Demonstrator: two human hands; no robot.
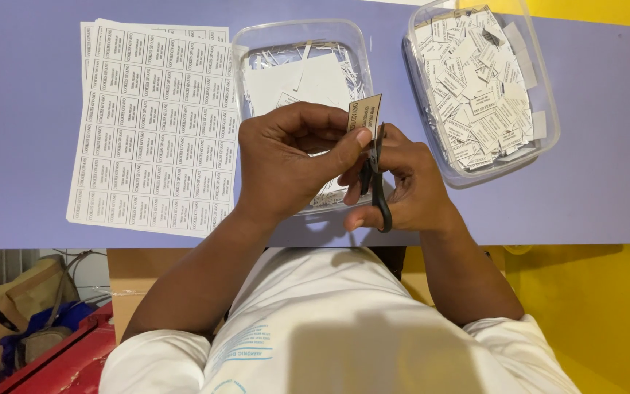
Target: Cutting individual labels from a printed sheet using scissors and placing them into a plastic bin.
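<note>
At frame centre, our left hand (286,157) pinches a label (364,113) while our right hand (410,186) grips the scissors (377,182) against it. With the thumb this near the blades, we could nick it or cut crooked, and the label might miss the tub (257,40).

Two clear tubs (257,40) (541,95); one scissors (378,191); label sheets (154,124), apparently two stacked.

We see a lilac counter (23,109), a stack of printed label sheets (156,128) flat on our left side, a clear plastic tub of paper trimmings (302,44) at centre, a second clear tub of cut labels (479,80) to its right
</note>
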